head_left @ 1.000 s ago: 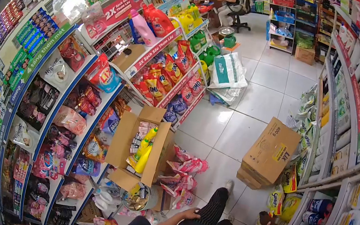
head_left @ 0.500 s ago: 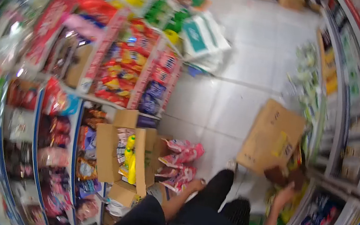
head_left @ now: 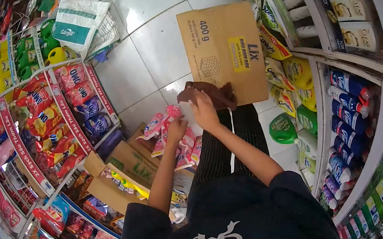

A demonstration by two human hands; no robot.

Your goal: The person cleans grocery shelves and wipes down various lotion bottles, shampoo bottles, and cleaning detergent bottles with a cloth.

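Note:
My left hand (head_left: 178,128) is closed round the upper part of a pink refill pouch (head_left: 162,132), which is tilted among other pink pouches (head_left: 188,149) on the floor. My right hand (head_left: 203,112) grips a crumpled brown cloth (head_left: 214,95), its fingers pressed into the near side. The cloth lies partly over the lower edge of a closed cardboard carton (head_left: 219,43) marked Lix, and its left end reaches close to the pouch.
To the left stand an open carton (head_left: 133,165) with yellow bottles and a rack of OMO packets (head_left: 76,84). Shelves of blue bottles (head_left: 348,117) rise on the right, with green bottles (head_left: 283,128) at floor level. White Cargill sacks (head_left: 80,25) lie beyond the rack.
My view has turned and come closer to the pouches. My left hand has taken hold of a pink pouch. My right hand has brought the brown cloth in from the right towards it.

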